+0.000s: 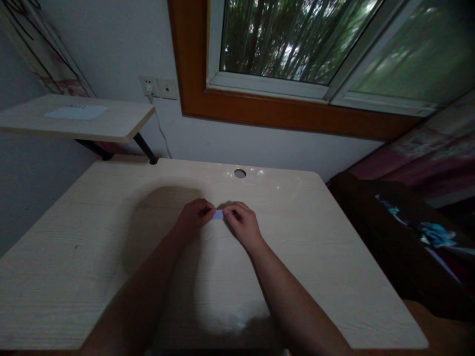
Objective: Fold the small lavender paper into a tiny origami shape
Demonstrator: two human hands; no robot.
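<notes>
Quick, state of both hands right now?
Left hand: closed, holding the left end of a small pale purple piece.
Right hand: closed, holding the right end of the same piece.

Definitely looks like a room in a home tbh: plain wood table (326,247) below my left hand (195,215), shelf (126,116) and wall sockets (167,89) beyond it, wood-framed window (282,44) ahead of my right hand (245,222), patterned curtain (441,143) off to its right.
</notes>
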